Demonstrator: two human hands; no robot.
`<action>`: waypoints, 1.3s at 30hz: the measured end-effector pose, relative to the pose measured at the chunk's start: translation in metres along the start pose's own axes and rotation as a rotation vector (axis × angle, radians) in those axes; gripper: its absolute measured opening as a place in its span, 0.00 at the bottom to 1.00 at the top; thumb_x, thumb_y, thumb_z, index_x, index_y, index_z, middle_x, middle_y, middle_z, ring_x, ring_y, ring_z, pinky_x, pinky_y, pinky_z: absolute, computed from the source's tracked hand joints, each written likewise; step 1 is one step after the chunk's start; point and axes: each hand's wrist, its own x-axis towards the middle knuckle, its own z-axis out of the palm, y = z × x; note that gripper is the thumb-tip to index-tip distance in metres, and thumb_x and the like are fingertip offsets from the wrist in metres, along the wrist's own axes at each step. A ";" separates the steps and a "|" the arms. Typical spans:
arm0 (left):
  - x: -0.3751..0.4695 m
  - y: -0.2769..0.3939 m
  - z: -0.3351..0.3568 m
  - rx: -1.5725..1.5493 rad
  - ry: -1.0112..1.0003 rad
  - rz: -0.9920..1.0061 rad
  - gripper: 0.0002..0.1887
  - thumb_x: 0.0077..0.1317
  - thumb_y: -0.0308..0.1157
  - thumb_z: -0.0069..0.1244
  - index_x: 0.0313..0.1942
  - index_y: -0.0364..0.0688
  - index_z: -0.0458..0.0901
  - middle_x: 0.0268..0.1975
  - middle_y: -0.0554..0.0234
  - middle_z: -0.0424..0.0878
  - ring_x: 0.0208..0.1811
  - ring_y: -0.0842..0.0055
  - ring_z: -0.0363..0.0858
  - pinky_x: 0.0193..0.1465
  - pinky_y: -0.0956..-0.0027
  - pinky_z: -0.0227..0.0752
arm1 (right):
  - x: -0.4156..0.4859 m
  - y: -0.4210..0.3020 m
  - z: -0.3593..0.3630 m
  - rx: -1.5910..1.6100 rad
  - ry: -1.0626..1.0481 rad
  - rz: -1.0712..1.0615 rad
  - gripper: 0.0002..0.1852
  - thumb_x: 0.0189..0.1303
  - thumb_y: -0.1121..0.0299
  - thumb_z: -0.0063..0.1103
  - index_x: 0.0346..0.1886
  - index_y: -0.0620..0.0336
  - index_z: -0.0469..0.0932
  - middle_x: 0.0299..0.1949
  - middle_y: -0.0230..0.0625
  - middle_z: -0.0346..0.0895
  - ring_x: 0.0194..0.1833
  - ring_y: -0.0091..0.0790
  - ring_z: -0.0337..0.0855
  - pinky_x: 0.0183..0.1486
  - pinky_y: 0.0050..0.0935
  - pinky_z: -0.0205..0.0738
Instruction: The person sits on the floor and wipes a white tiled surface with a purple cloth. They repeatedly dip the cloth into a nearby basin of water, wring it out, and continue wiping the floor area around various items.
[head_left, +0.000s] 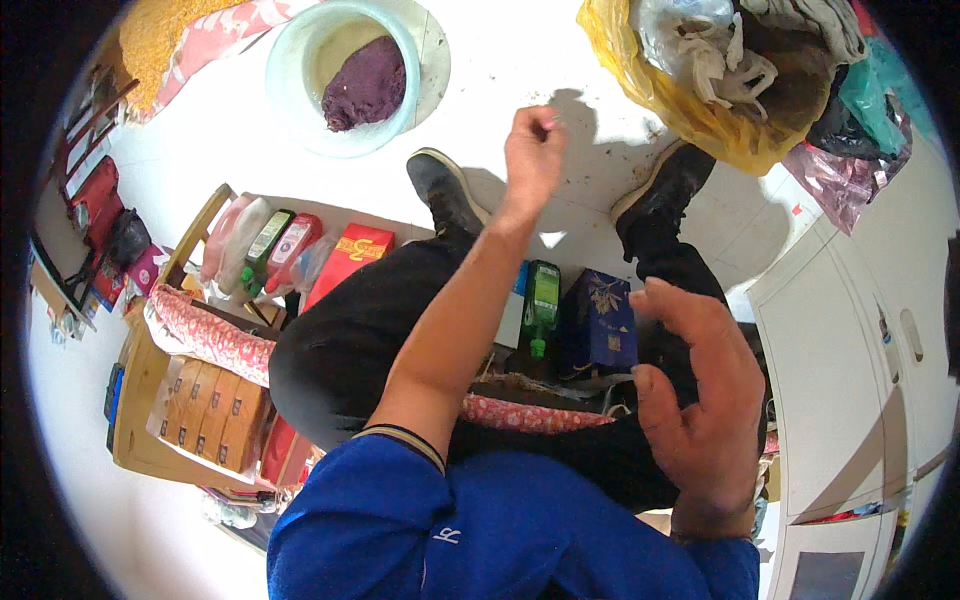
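Note:
My left hand (535, 154) is over the pale floor, between my two shoes, with its fingers curled in towards the thumb; I see no object in it. Near my right knee, my right hand (701, 390) has thumb and fingers spread apart, with nothing between them. To the upper left stands a pale blue plastic tub (285, 82) holding a dark purple lump (369, 84), its material unclear. At the upper right, a container lined with a yellow plastic bag (739, 139) holds crumpled white and clear plastic bags (709, 56). Small dark bits (570, 180) lie scattered on the floor.
Below my legs, a low wooden-framed shelf (191, 232) holds green bottles (541, 300), a red box (352, 255) and a dark blue box (600, 319). White cabinets (832, 337) stand at right, near a purple plastic bag (840, 180). Yellow grains (161, 37) lie on pink cloth (217, 41) at upper left.

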 end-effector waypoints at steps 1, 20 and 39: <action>0.007 -0.018 -0.010 0.113 0.044 -0.066 0.10 0.69 0.22 0.57 0.49 0.37 0.79 0.37 0.63 0.82 0.37 0.79 0.79 0.46 0.71 0.78 | 0.001 0.002 0.001 -0.018 0.000 -0.019 0.28 0.55 0.78 0.67 0.63 0.66 0.77 0.54 0.53 0.82 0.54 0.58 0.84 0.59 0.48 0.80; 0.098 -0.069 -0.012 1.097 -0.352 0.285 0.11 0.73 0.29 0.52 0.54 0.43 0.82 0.51 0.45 0.83 0.53 0.53 0.86 0.55 0.53 0.84 | 0.025 0.001 0.032 -0.035 -0.107 0.095 0.26 0.58 0.81 0.62 0.63 0.67 0.77 0.55 0.53 0.82 0.56 0.53 0.84 0.63 0.42 0.77; 0.048 0.255 0.012 0.092 -0.296 0.863 0.06 0.69 0.19 0.55 0.43 0.40 0.82 0.36 0.60 0.83 0.36 0.73 0.80 0.41 0.69 0.77 | 0.005 -0.002 0.036 -0.041 -0.057 -0.016 0.27 0.60 0.74 0.67 0.64 0.66 0.74 0.53 0.54 0.80 0.55 0.59 0.81 0.59 0.49 0.77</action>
